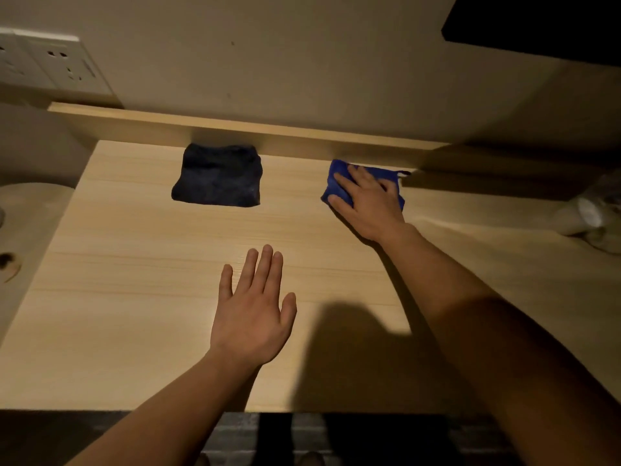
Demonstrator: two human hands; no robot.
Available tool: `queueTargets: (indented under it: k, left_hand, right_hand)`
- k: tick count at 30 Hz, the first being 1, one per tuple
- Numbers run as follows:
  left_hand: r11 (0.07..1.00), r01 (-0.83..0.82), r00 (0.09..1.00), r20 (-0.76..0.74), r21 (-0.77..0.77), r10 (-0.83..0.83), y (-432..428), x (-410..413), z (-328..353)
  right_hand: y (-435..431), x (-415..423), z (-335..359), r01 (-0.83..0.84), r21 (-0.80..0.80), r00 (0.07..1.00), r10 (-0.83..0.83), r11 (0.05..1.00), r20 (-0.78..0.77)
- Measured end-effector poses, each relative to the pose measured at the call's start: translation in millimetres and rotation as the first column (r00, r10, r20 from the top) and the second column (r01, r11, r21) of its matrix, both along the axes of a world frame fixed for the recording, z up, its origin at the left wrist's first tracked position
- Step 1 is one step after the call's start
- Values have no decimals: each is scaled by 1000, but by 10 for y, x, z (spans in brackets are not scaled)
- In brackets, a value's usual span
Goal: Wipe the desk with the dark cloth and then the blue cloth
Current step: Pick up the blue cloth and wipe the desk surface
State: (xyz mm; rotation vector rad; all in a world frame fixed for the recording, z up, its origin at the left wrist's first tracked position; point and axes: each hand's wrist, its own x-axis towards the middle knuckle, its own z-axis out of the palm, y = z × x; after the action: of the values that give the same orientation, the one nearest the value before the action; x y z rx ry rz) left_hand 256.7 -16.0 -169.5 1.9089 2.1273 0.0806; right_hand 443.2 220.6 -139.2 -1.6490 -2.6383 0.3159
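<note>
While the right hand [368, 205] lies palm-down on the small blue microfibre cloth [339, 183], its fingers [346, 185] are spread flat across the fabric rather than closed round it; the cloth sits directly beneath them on the pale wood-grain table [134, 264]. The folded dark terry cloth [218, 176] lies untouched, well beyond the left fingertips [265, 260]. The left hand [252, 311] is open, flat and empty. Both cloths appear soft, light and limp; pinch a bunched edge, or press flat to slide.
</note>
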Motion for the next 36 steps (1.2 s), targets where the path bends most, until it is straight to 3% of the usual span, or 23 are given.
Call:
queueTargets:
  k: [8, 16, 36]
  left_hand:
    - [1000, -6, 1000, -9, -1, 6, 14, 1, -2]
    - [1000, -16, 1000, -17, -4, 16, 19, 14, 9]
    - [1000, 0, 1000, -18, -11, 0, 32, -11, -38]
  right_hand:
    - [146, 28, -170, -65, -42, 992, 69, 997, 101]
    - [-153, 195, -224, -86, -64, 992, 91, 994, 90]
    - [-2487, 738, -150, -175, -160, 975, 193, 972, 106]
